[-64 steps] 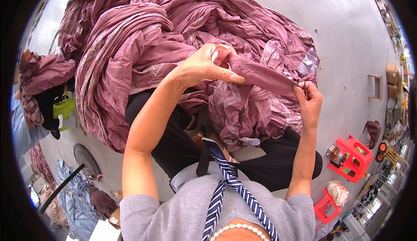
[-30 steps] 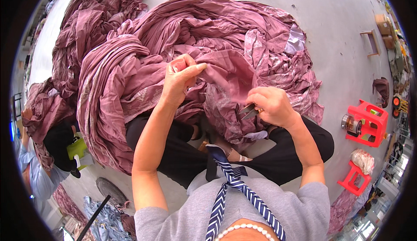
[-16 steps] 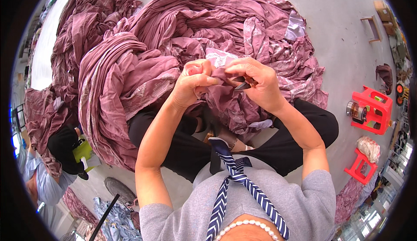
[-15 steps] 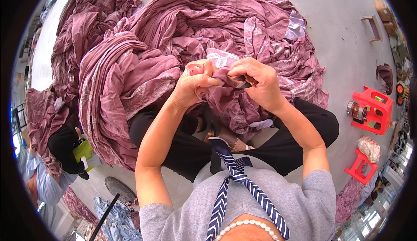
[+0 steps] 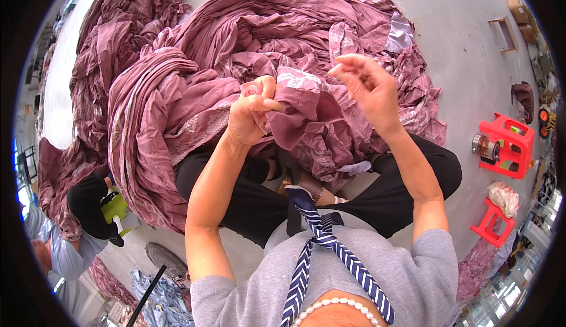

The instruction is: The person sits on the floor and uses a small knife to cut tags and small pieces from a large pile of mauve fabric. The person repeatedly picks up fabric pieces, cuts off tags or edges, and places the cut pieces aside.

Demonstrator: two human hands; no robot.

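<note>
My left hand (image 5: 250, 115) is closed on a bunched edge of mauve-pink cloth (image 5: 303, 112) with pale patterned bands. The gripped part hangs in a loose fold from my fingers above my lap. My right hand (image 5: 372, 94) is raised to the right of that fold, apart from it. Its thumb and fingertips are pinched together, and whatever they hold is too small or hidden to make out. The same cloth lies in a large heap (image 5: 283, 26) in front of me and across to my left.
A red plastic stool (image 5: 513, 144) at the right bears a glass jar (image 5: 485, 148). A smaller red stool (image 5: 494, 224) with a pale bundle stands nearer. At the left, another person (image 5: 76, 250) sits beside the cloth. Pale blue cloth (image 5: 159, 294) lies at the lower left.
My right hand has moved up and right, away from the cloth and my left hand; a dark metal tool seen at its fingers no longer shows. The held cloth now hangs spread.
</note>
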